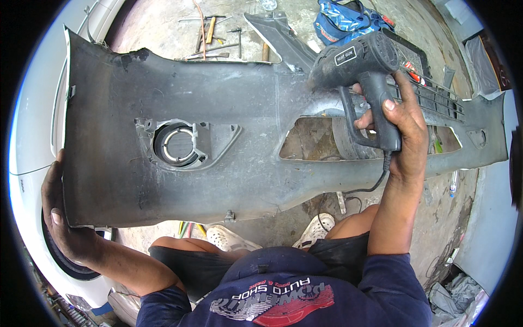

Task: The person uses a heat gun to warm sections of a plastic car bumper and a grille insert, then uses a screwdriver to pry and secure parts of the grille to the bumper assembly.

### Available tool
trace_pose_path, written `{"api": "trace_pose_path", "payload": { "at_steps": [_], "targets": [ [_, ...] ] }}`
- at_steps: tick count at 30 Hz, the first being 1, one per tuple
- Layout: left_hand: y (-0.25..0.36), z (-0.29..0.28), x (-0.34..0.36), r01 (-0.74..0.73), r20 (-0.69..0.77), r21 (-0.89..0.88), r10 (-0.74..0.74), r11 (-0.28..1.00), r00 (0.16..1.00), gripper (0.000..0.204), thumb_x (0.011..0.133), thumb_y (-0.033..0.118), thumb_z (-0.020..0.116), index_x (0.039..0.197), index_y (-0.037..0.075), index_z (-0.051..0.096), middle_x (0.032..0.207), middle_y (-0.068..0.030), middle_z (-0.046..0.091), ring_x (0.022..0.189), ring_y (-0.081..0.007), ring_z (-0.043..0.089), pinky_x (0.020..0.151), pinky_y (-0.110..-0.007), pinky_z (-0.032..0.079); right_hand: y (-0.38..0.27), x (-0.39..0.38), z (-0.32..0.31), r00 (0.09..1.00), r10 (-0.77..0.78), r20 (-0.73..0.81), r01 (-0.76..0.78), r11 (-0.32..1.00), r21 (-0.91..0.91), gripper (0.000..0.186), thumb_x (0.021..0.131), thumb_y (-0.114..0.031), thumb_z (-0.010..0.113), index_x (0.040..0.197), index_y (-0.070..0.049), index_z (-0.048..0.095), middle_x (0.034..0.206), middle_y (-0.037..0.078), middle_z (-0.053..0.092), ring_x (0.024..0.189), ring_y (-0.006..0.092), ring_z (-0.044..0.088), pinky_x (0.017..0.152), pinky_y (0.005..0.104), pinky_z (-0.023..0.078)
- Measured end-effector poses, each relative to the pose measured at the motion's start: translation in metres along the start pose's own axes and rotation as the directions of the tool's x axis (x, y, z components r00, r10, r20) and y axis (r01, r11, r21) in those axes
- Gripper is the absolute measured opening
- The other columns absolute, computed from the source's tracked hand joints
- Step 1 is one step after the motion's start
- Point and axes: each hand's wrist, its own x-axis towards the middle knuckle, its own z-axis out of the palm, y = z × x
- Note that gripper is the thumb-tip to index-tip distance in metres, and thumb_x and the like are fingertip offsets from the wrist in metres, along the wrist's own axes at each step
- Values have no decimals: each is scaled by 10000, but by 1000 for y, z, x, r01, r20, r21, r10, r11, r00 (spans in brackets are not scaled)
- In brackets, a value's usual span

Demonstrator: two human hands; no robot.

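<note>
Bumper (229, 90), scuffed grey, has the left hand (61, 226) clasping its edge, the right hand (406, 114) gripping a black heat gun (357, 62).

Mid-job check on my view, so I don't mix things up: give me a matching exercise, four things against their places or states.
1. Heat gun
2. Dark panel
3. Blue bag
4. Pale clogs

A. Being worn
B. In the right hand
C. On the floor beyond the panel
D. Left hand at its left edge

Pairs: 1-B; 2-D; 3-C; 4-A
</note>
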Motion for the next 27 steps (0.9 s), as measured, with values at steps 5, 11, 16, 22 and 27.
{"api": "trace_pose_path", "payload": {
  "at_steps": [5,11,16,22,27],
  "targets": [
    [1,0,-1,-2,2,1,2,1000,1000,850,976,680,501,1504,21,592,1501,-231,626,1370,-371,636,1157,-535,511,0,-1,1,999,-31,-24,30,999,-20,1019,867,-298,725,1611,183,221,1198,336,719,801,278,776,737,347,625],
    [0,0,-1,14,3,-29,-14,999,1000,850,988,674,488,1513,13,582,1506,-231,622,1370,-372,636,1151,-523,518,-3,-1,1,999,-37,-19,37,999,-3,1028,864,-282,726,1612,190,202,1199,343,720,806,282,776,744,352,625],
    [1,-2,0,-8,33,-40,10,999,999,847,999,656,490,1516,-9,570,1520,-256,602,1380,-373,628,1149,-515,518,-8,-7,0,998,52,18,-52,999,7,1019,851,-277,728,1619,170,228,1175,345,726,766,279,773,707,348,620],
    [-3,-6,0,-24,65,-24,26,999,998,819,1012,599,473,1535,-28,538,1534,-275,581,1407,-389,602,1171,-522,493,-6,-11,-4,950,162,267,-194,976,98,985,825,-279,728,1600,161,308,1157,368,716,676,312,755,638,357,610],
    [-3,-7,2,-13,98,-92,22,996,995,820,1008,579,465,1558,-27,505,1557,-280,557,1434,-394,576,1193,-526,469,-7,-21,11,901,188,392,-274,946,175,1006,792,-263,734,1595,174,314,1164,421,682,661,372,744,566,359,603]
  ]
}}
